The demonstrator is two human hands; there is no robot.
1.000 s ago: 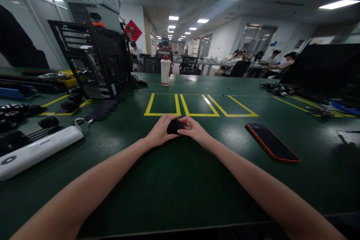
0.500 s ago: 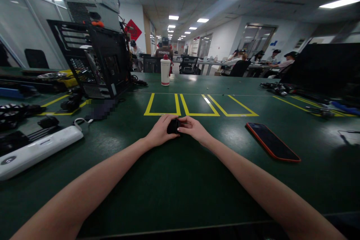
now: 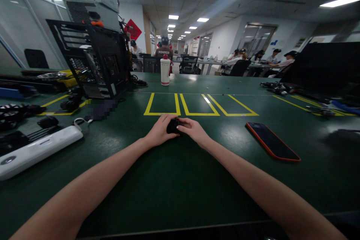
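A small black object [image 3: 172,126] is between my two hands, low over the green table [image 3: 174,183], just in front of the yellow tape outlines; its kind does not show. My left hand [image 3: 161,131] wraps round it from the left, fingers behind and thumb in front. From the right, the fingers and thumb of my right hand [image 3: 194,129] close on its right side. Most of the object is hidden by my fingers, and I cannot tell whether it touches the table.
Yellow tape [image 3: 199,114] marks several areas beyond my hands. An orange-edged phone [image 3: 271,141] lies to the right, a white power strip [image 3: 42,150] to the left. Behind stand an open black computer case [image 3: 104,60] and a white bottle [image 3: 165,71]. Cables [image 3: 278,88] lie far right.
Almost nothing differs. Both hands stay round the black object, with only a very slight shift of the right fingers.
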